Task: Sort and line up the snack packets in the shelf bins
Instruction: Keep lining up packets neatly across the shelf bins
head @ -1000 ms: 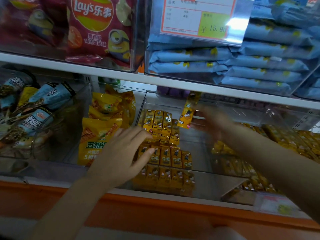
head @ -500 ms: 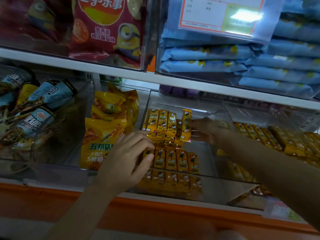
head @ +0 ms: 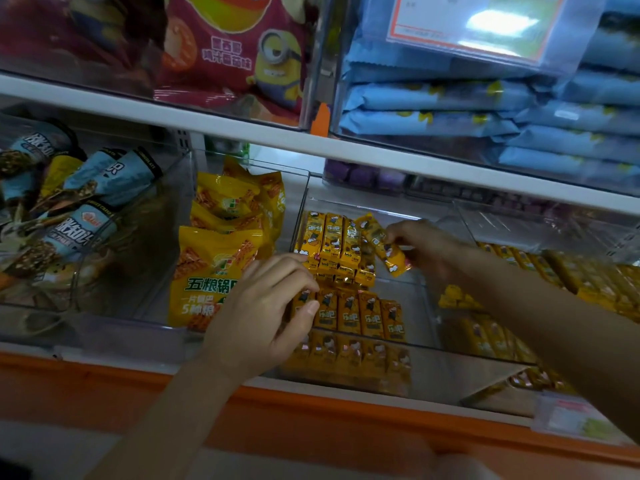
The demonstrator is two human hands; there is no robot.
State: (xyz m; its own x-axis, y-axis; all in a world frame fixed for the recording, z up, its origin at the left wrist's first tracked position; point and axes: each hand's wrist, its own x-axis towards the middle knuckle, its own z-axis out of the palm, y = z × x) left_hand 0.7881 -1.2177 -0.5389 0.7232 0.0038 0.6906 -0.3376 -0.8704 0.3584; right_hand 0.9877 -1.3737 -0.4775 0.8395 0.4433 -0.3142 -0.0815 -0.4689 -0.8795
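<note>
A clear shelf bin (head: pixel 420 308) holds rows of small yellow snack packets (head: pixel 349 315). My right hand (head: pixel 427 245) pinches one tilted yellow packet (head: pixel 386 245) at the right end of the back row (head: pixel 332 242). My left hand (head: pixel 263 313) rests on the left end of the front rows, fingers bent, thumb against a packet. Whether it grips one I cannot tell.
Larger yellow bags (head: pixel 214 275) fill the bin to the left, blue cone packets (head: pixel 86 206) the far-left bin. More yellow packets (head: pixel 568 271) lie in the right bin. Above are red chip bags (head: pixel 235 53), blue packs (head: pixel 485 112) and a price tag (head: pixel 481 22).
My right hand brought the packet down from above the bin to the right end of the back row, where it now lies tilted. My left hand stayed on the front rows.
</note>
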